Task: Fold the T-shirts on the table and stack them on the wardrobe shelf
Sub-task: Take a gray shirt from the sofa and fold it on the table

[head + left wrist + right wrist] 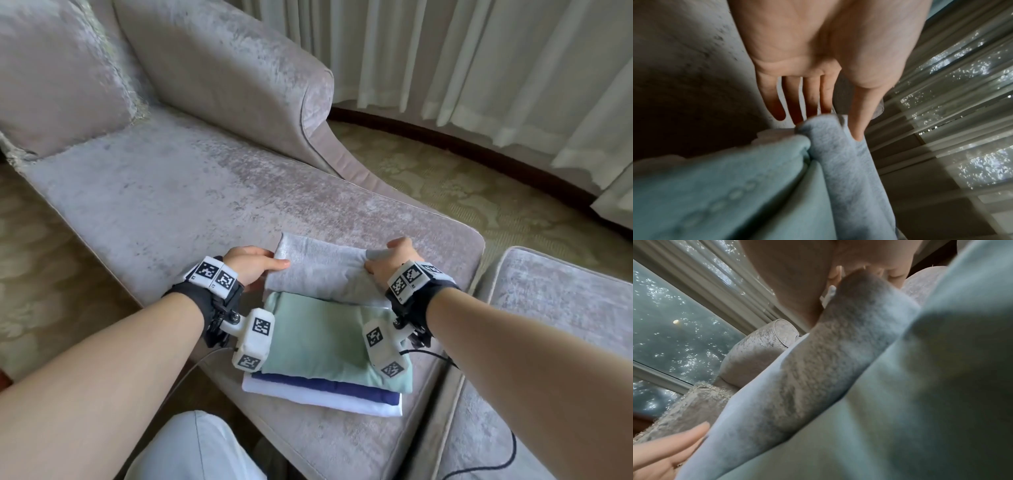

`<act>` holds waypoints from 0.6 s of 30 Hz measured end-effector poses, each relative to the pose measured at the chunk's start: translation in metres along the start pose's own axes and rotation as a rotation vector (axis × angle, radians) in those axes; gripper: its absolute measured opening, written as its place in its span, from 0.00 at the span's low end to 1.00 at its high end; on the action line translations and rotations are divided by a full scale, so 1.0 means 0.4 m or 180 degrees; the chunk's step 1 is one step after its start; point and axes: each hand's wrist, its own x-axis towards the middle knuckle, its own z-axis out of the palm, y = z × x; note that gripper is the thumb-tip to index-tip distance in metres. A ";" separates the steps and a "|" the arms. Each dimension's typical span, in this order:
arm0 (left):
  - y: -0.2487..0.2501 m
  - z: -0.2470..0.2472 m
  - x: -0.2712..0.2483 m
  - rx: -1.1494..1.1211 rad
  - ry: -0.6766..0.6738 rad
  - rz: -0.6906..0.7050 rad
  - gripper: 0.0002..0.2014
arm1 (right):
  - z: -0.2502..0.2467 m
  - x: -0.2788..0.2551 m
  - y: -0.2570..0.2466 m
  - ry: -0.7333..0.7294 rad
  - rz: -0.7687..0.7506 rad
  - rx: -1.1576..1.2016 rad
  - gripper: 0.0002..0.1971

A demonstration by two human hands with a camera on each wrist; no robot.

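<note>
The grey T-shirt (322,267), folded, lies on the far part of a stack of folded shirts, overlapping the green T-shirt (318,342) below it; under that sit a navy shirt (342,389) and a white shirt (308,394). The stack rests on the near end of the velvet chaise (171,205). My right hand (394,260) grips the grey shirt's right end, fingers curled around bunched cloth. My left hand (250,267) is at its left edge, grip wide, fingers straight (791,95), with the thumb lying on top of the cloth. Pale curtains (479,61) hang beyond the chaise, over patterned carpet (462,185).
</note>
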 end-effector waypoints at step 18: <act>0.050 -0.218 -0.361 -0.0747 0.0265 0.0254 0.15 | 0.001 -0.298 -0.136 0.0199 -0.0258 -0.0148 0.44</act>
